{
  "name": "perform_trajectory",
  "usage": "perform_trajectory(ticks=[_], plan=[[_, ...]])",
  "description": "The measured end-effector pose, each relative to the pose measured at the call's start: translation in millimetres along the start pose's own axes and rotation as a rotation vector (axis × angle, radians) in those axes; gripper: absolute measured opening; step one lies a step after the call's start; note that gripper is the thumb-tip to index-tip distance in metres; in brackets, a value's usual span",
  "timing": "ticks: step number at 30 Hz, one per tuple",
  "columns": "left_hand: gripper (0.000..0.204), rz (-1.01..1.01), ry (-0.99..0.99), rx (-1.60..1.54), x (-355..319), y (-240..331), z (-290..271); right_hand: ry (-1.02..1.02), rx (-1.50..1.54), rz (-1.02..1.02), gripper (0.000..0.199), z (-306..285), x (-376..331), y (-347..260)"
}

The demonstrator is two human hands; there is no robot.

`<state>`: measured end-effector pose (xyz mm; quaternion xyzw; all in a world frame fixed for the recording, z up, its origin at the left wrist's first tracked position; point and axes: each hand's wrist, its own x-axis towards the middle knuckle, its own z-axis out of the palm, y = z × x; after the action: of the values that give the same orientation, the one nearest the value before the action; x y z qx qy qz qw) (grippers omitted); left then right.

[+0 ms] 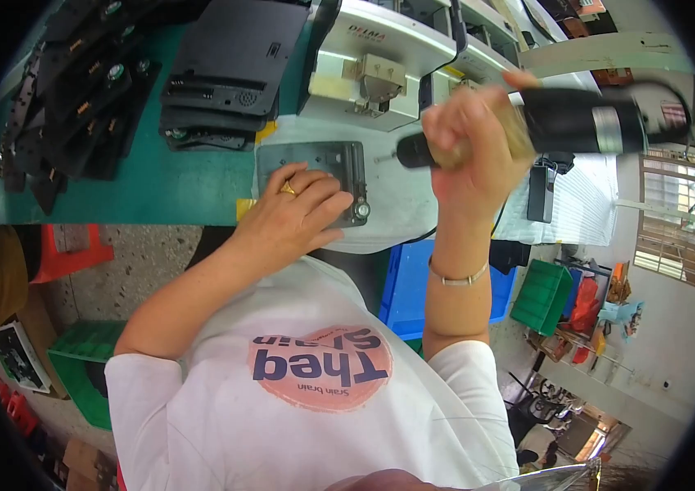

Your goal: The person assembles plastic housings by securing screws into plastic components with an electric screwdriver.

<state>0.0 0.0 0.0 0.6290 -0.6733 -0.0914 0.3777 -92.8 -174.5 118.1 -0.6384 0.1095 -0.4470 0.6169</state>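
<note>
A dark plastic casing (352,168) lies on the white sheet at the table's front edge, with a small round metal part at its near right corner. My left hand (302,200) holds it down, bent fingers across its top and thumb at the near edge. Above and to the right, my right hand (478,135) is wrapped round a black electric screwdriver (560,121). The tool is held nearly level, its bit pointing left toward the casing but apart from it. Motion blurs the right hand and the tool.
Similar black casings (233,57) are stacked at the back left, beside a spread pile of black panels (85,98). A pale machine (372,74) stands behind the work spot. A black box-shaped device (541,192) lies at right. Below the table is a blue crate (405,286).
</note>
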Motion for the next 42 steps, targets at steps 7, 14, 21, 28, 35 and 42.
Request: perform_trajectory(ticks=[7, 14, 21, 28, 35, 42], plan=[[0.045, 0.066, -0.001, 0.093, 1, 6, 1, -0.004, 0.181, -0.006, 0.046, -17, -69, -11], [0.036, 0.034, -0.013, 0.076, 1, 7, 2, 0.066, 0.149, 0.000, 0.044, -15, -81, -1], [0.036, 0.031, -0.001, 0.074, 1, 7, 3, 0.070, 0.137, -0.014, 0.045, -12, -82, 2], [0.035, 0.021, -0.003, 0.072, 0, 7, 3, 0.059, 0.109, -0.017, 0.050, -8, -84, 5], [0.035, 0.003, 0.004, 0.051, 0, 8, 3, -0.014, -0.007, -0.034, 0.055, -2, -85, 5], [0.045, 0.006, 0.012, 0.065, 1, 6, 2, -0.058, -0.095, -0.099, 0.049, 4, -91, 8]])
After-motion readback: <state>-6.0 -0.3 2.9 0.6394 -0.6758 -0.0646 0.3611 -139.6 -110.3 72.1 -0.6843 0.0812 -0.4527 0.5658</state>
